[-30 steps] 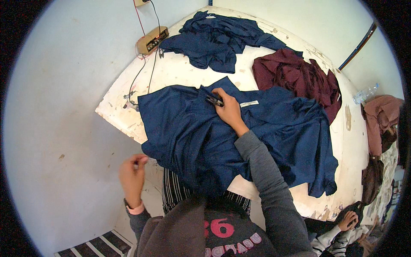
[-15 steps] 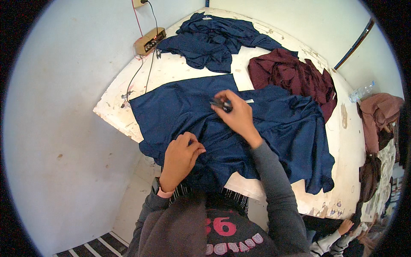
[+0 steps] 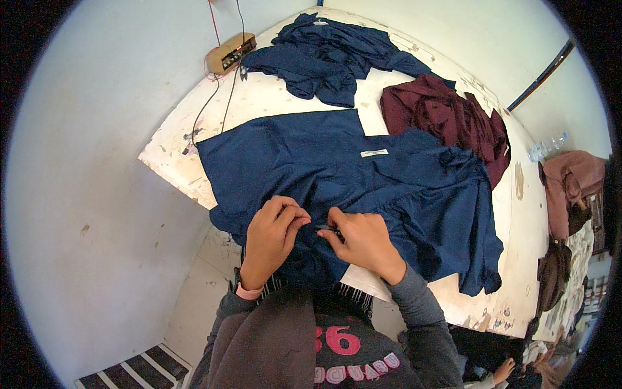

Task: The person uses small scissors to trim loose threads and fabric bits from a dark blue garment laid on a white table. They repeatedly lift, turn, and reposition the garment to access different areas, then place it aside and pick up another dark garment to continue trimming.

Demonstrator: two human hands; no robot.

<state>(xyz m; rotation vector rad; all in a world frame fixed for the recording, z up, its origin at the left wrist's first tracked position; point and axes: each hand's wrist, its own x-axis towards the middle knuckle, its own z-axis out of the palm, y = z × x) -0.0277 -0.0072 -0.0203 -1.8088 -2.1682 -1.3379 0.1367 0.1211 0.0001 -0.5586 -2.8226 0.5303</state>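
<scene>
1. Spread over the near tabletop [image 3: 167, 155], rumpled, with a lower part hanging past the edge toward the lap: navy garment [image 3: 259, 152], with a white label [image 3: 374, 153] uppermost.
2. Over the lower middle of the cloth: left grip [image 3: 275, 230], with fingers drawn together in a pinch. Cannot tell whether on thread, cloth or nothing.
3. Just beside, to the right: right grip [image 3: 364, 237], closed around a small dark tool [image 3: 336, 233], pointed toward the left fingertips.
4. Likely light, soft and limp to handle; perhaps a little slippery, judging by the faint sheen. Easy to crease, or to nick if working with a sharp tip.
5. Best pinched close to the tool and kept taut; for shifting the whole, better taken at two spaced places along the upper-left edge.
6. Crowding the far right edge: maroon garment [image 3: 442, 113], crumpled, liable to be dragged along. Cannot tell whether touching.
7. Near the upper-left corner: cable [image 3: 231, 107] from a tan box [image 3: 231, 53], a possible snag.
8. Farther off: second navy garment [image 3: 369, 55] and bottle [image 3: 547, 148]. At lower right, well apart: another person's hand [image 3: 504, 371].
</scene>
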